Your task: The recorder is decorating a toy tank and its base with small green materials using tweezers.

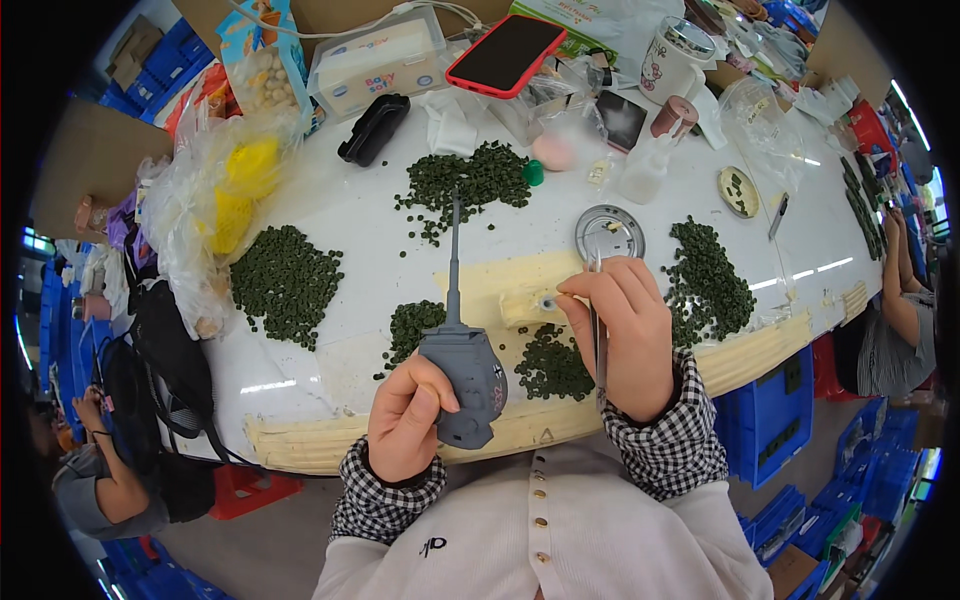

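My left hand (402, 425) is closed around the rear of a grey model tank turret (462, 370), whose long barrel (455, 260) points away from me across the table. In my right hand (632, 335) is a pair of slim metal tweezers (600, 365), pinched between thumb and fingers. Just left of those fingertips lies a small pale-yellow block (520, 308) with a dark spot at its right end. A pile of small dark green parts (550, 368) sits between the hands. Beyond the right hand is a round metal lid (582, 238) with several bits in it.
More green piles lie at the left (285, 285), the back (465, 175) and the right (705, 285). Farther back are a black case (374, 130), a red-edged phone (506, 56) and a white mug (672, 70). Plastic bags (180, 220) crowd the left. Yellowish padding (310, 440) lines the front edge.
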Motion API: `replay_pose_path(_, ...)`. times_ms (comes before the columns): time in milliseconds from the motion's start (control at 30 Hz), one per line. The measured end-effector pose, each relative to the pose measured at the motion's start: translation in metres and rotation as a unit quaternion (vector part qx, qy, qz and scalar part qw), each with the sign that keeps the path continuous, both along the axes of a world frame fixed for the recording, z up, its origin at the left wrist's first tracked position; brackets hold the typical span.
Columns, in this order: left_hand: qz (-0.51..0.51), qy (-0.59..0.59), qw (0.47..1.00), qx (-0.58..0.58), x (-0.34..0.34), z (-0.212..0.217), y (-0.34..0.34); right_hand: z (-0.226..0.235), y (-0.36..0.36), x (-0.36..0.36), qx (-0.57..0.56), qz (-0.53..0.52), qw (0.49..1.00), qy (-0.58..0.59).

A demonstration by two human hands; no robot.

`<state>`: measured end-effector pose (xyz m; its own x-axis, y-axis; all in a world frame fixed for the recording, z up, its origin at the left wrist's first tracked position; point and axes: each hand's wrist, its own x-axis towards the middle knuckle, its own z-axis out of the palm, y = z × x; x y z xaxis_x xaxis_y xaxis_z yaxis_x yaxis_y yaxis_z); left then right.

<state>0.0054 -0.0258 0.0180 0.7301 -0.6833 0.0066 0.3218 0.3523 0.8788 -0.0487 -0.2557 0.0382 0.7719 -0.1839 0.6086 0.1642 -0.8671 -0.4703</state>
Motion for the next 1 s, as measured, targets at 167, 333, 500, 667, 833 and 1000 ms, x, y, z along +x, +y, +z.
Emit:
replay_pose_path(167, 0.024, -0.207, 0.972, 0.112, 0.004, 0.004, 0.002, -0.002, -0.002, 0.0, -0.018, 0.021, 1.0, 0.011)
replay_pose_path(333, 0.027, -0.451, 0.855, 0.255, 0.002, 0.04, -0.003, 0.029, 0.004, -0.02, 0.017, -0.02, 0.997, -0.073)
replay_pose_path(500, 0.02, -0.554, 0.755, 0.35, -0.01, 0.054, -0.009, 0.034, 0.018, -0.023, 0.162, 0.156, 0.974, -0.037)
replay_pose_path(667, 0.05, -0.634, 0.661, 0.398, -0.017, 0.052, -0.009, 0.039, 0.031, -0.011, 0.153, 0.23, 0.961, 0.005)
replay_pose_path(833, 0.055, -0.672, 0.622, 0.399, -0.019, 0.045, -0.007, 0.043, 0.036, -0.009, 0.117, 0.236, 0.964, 0.041)
replay_pose_path(1000, 0.039, -0.659, 0.623, 0.421, -0.02, 0.049, -0.006, 0.041, 0.036, -0.01, 0.108, 0.238, 0.964, 0.042)
